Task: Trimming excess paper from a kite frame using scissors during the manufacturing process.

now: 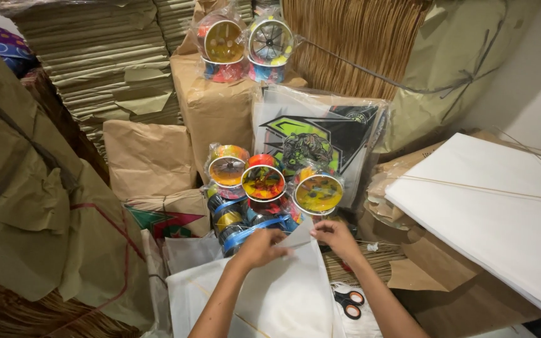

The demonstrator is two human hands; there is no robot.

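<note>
Left hand pressed on the far edge of a white paper sheet, fingers curled, probably pinching it. Right hand pinching the same sheet's far tip, just right. Colourful spools close beyond both hands. Scissors near, right of the sheet, beside the right forearm.

Both forearms are bare, no sleeves showing up to the frame's lower edge. The left hand and right hand wear no gloves, rings or watch.
</note>
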